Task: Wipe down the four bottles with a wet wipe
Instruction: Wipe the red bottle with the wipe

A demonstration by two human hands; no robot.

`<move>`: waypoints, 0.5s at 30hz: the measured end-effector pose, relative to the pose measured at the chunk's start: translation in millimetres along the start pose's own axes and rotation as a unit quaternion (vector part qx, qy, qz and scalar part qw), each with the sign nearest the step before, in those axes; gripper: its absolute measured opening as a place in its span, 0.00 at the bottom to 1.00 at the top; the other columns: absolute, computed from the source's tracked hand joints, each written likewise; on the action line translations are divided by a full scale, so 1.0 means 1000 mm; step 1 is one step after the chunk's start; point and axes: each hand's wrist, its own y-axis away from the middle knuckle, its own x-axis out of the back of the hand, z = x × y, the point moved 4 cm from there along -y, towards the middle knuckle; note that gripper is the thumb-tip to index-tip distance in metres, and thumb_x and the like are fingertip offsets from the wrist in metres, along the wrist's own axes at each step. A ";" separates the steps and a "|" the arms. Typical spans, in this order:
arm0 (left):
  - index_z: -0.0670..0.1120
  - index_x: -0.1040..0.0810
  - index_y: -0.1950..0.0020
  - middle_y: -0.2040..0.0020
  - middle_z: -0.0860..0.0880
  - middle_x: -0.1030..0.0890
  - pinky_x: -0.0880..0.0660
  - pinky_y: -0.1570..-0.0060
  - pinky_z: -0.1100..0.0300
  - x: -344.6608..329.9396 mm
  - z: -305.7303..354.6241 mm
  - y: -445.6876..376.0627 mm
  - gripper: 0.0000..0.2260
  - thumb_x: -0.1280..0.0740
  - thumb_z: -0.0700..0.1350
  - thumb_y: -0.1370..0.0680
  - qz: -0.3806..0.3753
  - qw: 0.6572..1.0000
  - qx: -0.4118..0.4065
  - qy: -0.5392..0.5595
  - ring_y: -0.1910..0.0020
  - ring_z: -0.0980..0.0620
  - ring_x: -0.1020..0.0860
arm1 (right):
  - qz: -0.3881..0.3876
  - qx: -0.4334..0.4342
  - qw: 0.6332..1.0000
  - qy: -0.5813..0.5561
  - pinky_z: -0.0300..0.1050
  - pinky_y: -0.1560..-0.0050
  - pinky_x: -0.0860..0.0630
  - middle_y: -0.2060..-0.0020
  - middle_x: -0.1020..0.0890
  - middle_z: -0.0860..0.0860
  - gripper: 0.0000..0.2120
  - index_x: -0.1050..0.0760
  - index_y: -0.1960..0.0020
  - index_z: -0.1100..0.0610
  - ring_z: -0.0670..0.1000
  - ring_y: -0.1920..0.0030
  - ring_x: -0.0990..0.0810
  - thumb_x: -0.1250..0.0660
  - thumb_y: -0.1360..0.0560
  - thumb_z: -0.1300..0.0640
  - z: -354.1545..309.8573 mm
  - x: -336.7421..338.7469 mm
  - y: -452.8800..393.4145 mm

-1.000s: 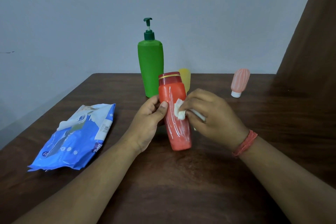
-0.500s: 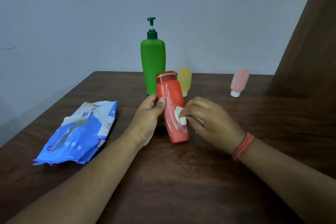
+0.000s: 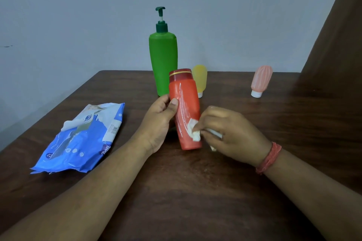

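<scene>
Bare desk in front; wipes pack blocks left, green pump bottle and yellow bottle crowd behind, pink bottle far right

Your left hand grips the tilted red bottle while your right hand presses a wet wipe against its lower side. Behind stand the green pump bottle, yellow bottle and pink bottle.

four bottles: one green pump bottle, one red bottle, one yellow, one pink, one wipes pack, apparently one wet wipe
</scene>
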 end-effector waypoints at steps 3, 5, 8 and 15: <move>0.49 0.22 0.39 0.46 0.47 0.15 0.22 0.44 0.51 -0.001 0.001 0.001 0.09 0.40 0.46 0.16 0.000 1.000 -0.002 0.001 0.46 0.49 0.18 | 0.033 -0.021 0.999 0.012 0.47 0.49 0.20 0.52 0.20 0.49 0.07 0.17 0.48 0.56 0.49 0.51 0.20 0.32 0.24 0.62 0.001 0.003 -0.002; 0.49 0.22 0.39 0.46 0.48 0.15 0.22 0.46 0.52 -0.001 0.001 0.002 0.09 0.40 0.46 0.16 0.004 1.000 -0.002 0.001 0.47 0.49 0.17 | -0.026 0.026 0.999 0.017 0.45 0.51 0.22 0.54 0.20 0.49 0.07 0.17 0.49 0.56 0.48 0.52 0.20 0.31 0.25 0.62 -0.004 0.000 0.001; 0.49 0.23 0.38 0.45 0.47 0.16 0.22 0.47 0.52 0.000 0.001 0.002 0.09 0.40 0.47 0.16 0.013 1.000 0.004 0.000 0.46 0.48 0.18 | -0.069 0.045 0.996 0.042 0.44 0.53 0.22 0.54 0.21 0.48 0.07 0.17 0.50 0.54 0.48 0.53 0.21 0.31 0.25 0.61 -0.005 -0.001 0.005; 0.46 0.24 0.35 0.44 0.46 0.16 0.21 0.44 0.50 -0.002 0.005 0.003 0.11 0.40 0.47 0.15 0.029 0.998 -0.006 -0.046 0.45 0.48 0.17 | -0.044 0.093 0.988 0.115 0.52 0.54 0.20 0.54 0.20 0.52 0.06 0.18 0.48 0.57 0.53 0.54 0.22 0.32 0.23 0.59 -0.019 -0.013 0.003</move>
